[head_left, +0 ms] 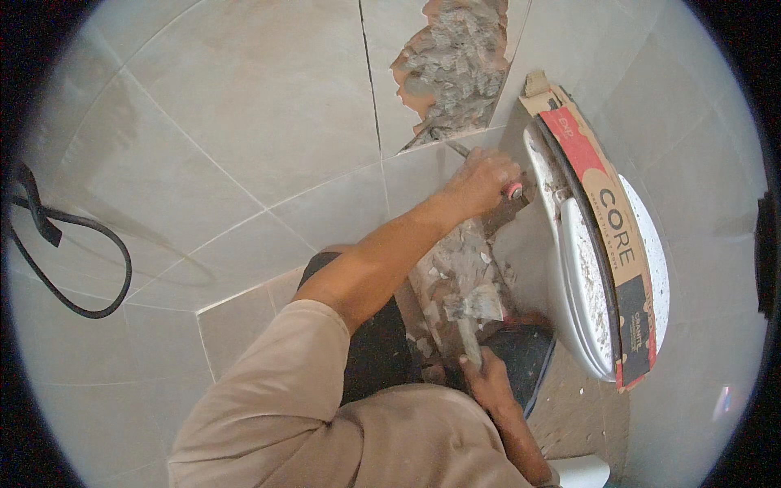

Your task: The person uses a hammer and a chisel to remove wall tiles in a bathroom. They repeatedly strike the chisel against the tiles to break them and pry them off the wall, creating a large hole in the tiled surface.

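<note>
My left hand (486, 180) is closed around a chisel (458, 149) with a red end. The chisel's thin shank points to the lower edge of a rough grey patch (460, 69), where tile is broken off the wall. Lower down, my right hand (491, 378) grips the handle of a hammer (469, 337). Its head lies over the rubble (455, 260) between my legs, apart from the chisel. Dust and the blur around the head hide its exact shape.
Close on the right stands a white toilet (573, 268), dusted with debris. A long printed cardboard piece (614, 220) rests along it. On the left, a dark cable (122, 252) hangs in a loop before the tiled wall (268, 106). Small chips litter the floor (569, 407).
</note>
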The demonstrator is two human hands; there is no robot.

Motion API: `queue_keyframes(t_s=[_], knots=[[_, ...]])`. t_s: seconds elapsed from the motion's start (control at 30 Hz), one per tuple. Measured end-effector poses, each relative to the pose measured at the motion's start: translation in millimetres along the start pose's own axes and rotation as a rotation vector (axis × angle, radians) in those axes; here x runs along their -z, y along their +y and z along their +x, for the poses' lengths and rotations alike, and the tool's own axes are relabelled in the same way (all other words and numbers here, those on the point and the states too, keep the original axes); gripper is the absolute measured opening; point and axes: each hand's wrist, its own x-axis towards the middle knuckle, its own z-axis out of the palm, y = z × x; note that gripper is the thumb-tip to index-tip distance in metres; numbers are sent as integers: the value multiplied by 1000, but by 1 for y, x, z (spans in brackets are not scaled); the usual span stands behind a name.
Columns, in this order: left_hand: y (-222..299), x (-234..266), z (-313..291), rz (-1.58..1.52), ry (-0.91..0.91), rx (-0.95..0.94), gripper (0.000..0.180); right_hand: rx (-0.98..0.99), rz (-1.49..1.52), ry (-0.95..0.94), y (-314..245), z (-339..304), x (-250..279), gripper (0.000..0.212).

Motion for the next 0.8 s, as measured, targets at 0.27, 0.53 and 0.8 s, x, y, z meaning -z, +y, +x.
queue_keyframes(t_s=[0.27,0.53,0.8], knots=[[-41,-6,13,16,-94,-25,25,-60,208,81,-26,27,27,42],[-42,-1,29,-39,-69,57,22,217,230,485,-45,100,51,32],[-31,28,45,-85,-150,197,30,262,165,706,-85,162,49,38]])
